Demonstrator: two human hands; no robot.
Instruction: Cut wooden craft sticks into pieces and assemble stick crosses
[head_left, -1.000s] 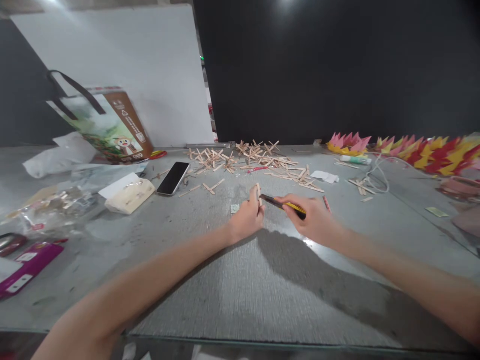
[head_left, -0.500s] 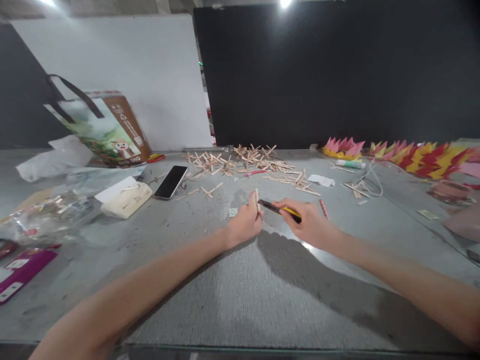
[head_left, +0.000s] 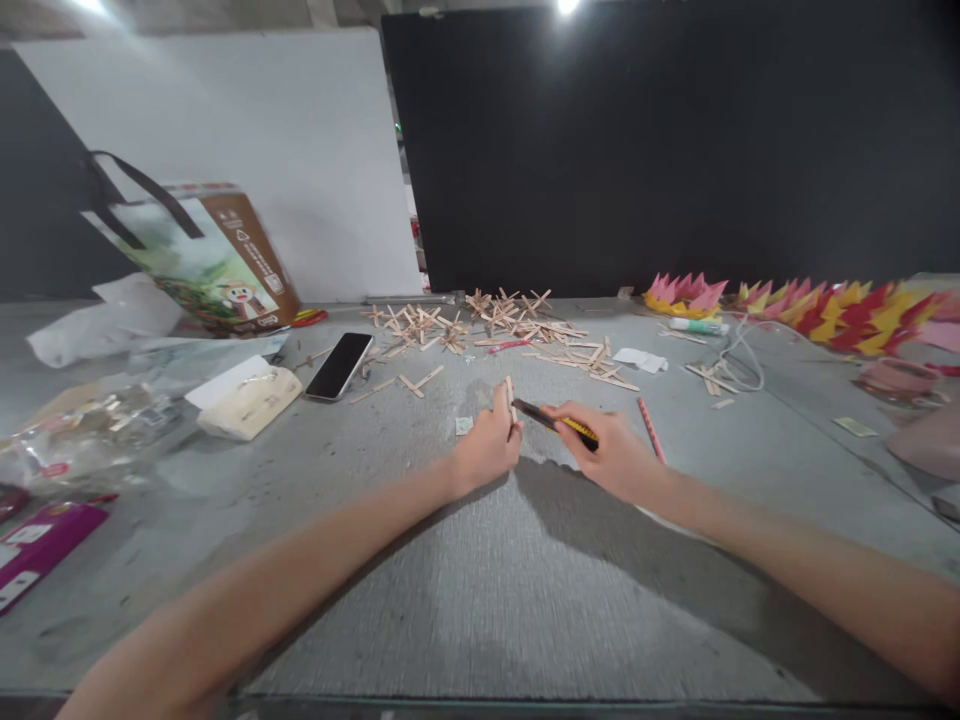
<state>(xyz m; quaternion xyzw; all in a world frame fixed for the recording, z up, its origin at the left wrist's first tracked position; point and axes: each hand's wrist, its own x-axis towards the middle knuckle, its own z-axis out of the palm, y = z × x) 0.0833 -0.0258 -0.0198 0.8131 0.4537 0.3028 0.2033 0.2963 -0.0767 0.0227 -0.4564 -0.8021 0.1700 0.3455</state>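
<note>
Above the middle of the grey table, my left hand (head_left: 489, 440) is closed around a pale wooden craft stick (head_left: 509, 390), which stands nearly upright with its tip above the fingers. My right hand (head_left: 611, 448) grips a yellow and black utility knife (head_left: 576, 430). The knife's dark front end points left and reaches the stick's side; whether the blade touches the wood is too small to tell. A small greenish paper square (head_left: 463, 426) lies beside my left hand. Just beyond my right hand is a red patterned pencil (head_left: 651, 428), partly hidden by the wrist.
Craft sticks (head_left: 517, 318) lie heaped at the back, some joined in crosses. To the left are a phone (head_left: 339, 366), a tissue pack (head_left: 251, 400), plastic bags and a carrier bag (head_left: 225, 260). Folded paper petals (head_left: 847, 315) and a white cable (head_left: 742, 350) lie at right.
The knife has shifted very slightly along the stick, and my right hand has lowered a little. More of the red pencil shows. Both grips stay the same.
</note>
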